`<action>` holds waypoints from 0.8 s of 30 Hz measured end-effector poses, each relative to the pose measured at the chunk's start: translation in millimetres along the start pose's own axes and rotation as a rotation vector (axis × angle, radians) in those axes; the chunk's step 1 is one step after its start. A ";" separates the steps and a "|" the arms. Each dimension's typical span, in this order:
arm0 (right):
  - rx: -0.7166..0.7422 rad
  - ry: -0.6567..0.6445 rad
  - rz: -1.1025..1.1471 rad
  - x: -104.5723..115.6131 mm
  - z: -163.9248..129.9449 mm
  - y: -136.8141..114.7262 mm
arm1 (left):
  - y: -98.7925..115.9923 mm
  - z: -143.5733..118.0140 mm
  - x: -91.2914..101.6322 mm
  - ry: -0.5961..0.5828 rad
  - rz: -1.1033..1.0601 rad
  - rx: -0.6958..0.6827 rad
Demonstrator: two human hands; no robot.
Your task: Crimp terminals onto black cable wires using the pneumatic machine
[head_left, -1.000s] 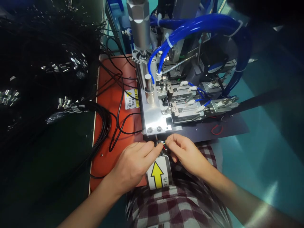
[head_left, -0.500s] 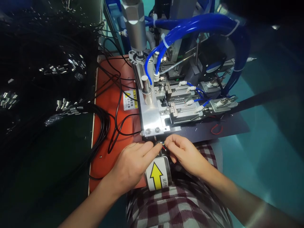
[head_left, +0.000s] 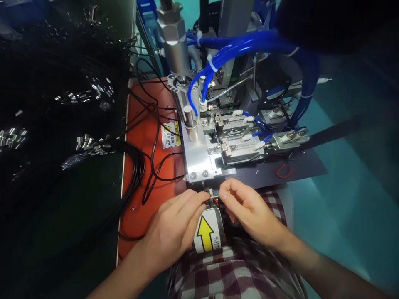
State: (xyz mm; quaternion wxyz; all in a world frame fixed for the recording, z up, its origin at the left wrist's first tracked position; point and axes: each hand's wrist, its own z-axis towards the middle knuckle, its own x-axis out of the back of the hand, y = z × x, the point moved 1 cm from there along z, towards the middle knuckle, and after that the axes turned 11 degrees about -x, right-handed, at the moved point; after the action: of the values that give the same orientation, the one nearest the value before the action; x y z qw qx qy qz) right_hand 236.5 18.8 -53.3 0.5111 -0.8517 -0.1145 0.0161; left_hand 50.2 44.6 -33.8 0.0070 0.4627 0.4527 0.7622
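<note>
Fingertips (head_left: 223, 192) have parted slightly: the right hand (head_left: 246, 211) pinches thin wires (head_left: 215, 197), while the left hand (head_left: 171, 220), fingers nearly together, meets them (its grip I cannot tell). They lie between the metal plate (head_left: 199, 162) and arrow label (head_left: 205, 236).

Past the pale left edge of your flat, red-orange tabletop (head_left: 139, 220) lies a dim, dark green surface (head_left: 62, 220); off the tabletop's right side, a smooth teal floor (head_left: 330, 232) shows pale light and shadow.

One head-worn camera looks forward and down from near above the hands (head_left: 174, 222), facing the machine (head_left: 235, 126).
</note>
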 end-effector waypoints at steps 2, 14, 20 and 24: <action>0.049 0.024 -0.057 -1.0 -7.5 -5.6 | 7.7 -0.6 -0.4 -0.010 -0.169 0.230; -0.029 -0.060 -0.023 -8.8 -31.2 -14.9 | 28.6 5.5 -6.8 0.237 -0.915 0.598; -0.088 -0.084 -0.017 -9.2 -30.6 -9.9 | 24.5 5.7 -12.3 0.118 -1.172 0.671; -0.077 -0.062 -0.082 -7.0 -32.0 -12.5 | 27.3 7.2 -10.0 0.109 -1.137 0.708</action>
State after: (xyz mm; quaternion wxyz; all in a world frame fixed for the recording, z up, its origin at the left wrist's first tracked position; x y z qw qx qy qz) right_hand 232.0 -4.8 -27.8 0.4745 -0.8643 -0.1658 0.0169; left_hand 72.2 29.1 -20.6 0.2322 0.0876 0.8482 0.4679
